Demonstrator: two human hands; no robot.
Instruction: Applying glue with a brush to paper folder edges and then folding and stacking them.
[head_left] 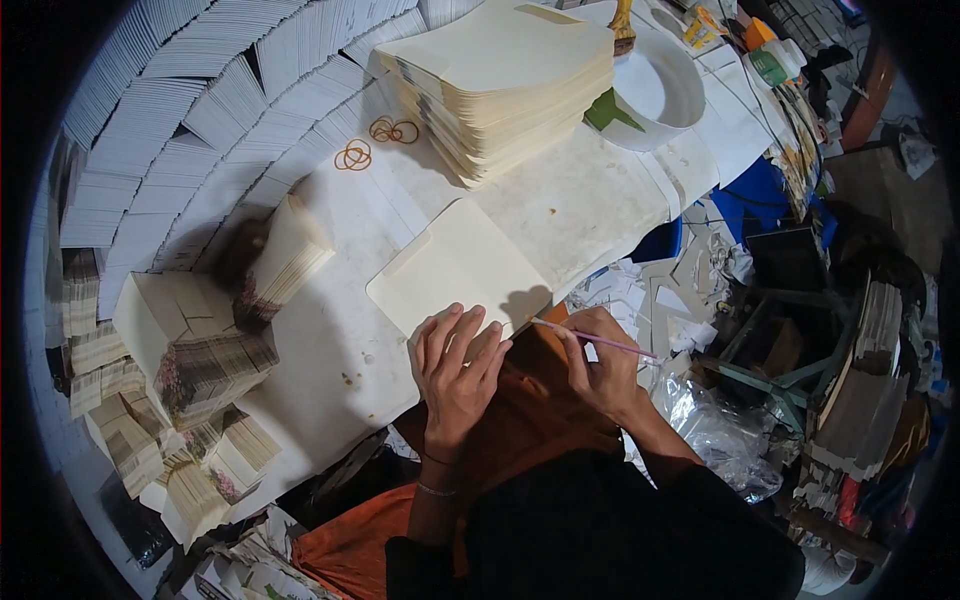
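Head view: the left hand (460,365) lies open, fingers slightly parted, over the near edge of a blank cream card (460,265); the right hand (598,365) pinches a thin purple stick (625,347), tip at that edge. The card lies on the pale table (320,300). Beyond sit rubber bands (353,155) and a tall cream stack (500,100).

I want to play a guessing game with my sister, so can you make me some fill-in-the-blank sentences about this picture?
1. With the left hand at the cream paper, the right hand holds a thin stick coloured ____.
2. Rubber bands lie on the table in ____ little groups.
3. In the picture, the tall paper stack stands to the ____ of the round tub.
4. The person's sleeves are coloured ____.

Missing words: purple; two; left; black.
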